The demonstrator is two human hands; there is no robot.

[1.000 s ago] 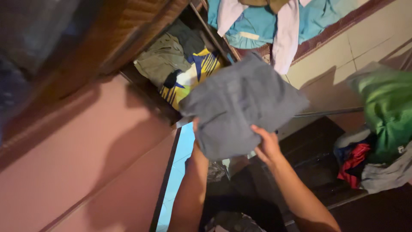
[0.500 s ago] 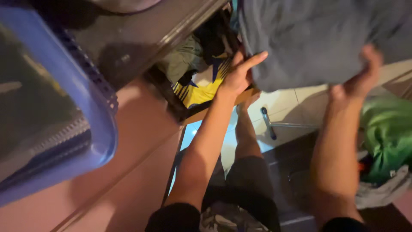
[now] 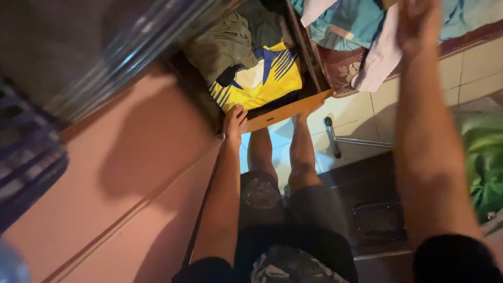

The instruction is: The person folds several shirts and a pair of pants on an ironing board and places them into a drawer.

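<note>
The left hand (image 3: 234, 118) sits just left of the frame's centre, fingers curled over the near corner of an open wooden drawer (image 3: 287, 110), gripping its front edge. Inside the drawer, in the upper middle of the frame, a yellow jersey with blue stripes (image 3: 262, 78) lies on top, touching an olive-green garment (image 3: 222, 44) beside it to the upper left.

The right hand (image 3: 417, 23) is raised at the top right edge, blurred and partly cut off; its fingers look bent inward, but whether it holds anything cannot be told. Just beside it hang a white cloth (image 3: 380, 57) and teal fabric (image 3: 348, 21), above a patterned maroon edge (image 3: 343, 68).

Below the drawer, the person's bare legs stand on a pale tiled floor (image 3: 361, 107), near a metal rod (image 3: 356, 141). Green fabric (image 3: 484, 162) shows at the right edge, a pink surface (image 3: 120, 178) on the left.
</note>
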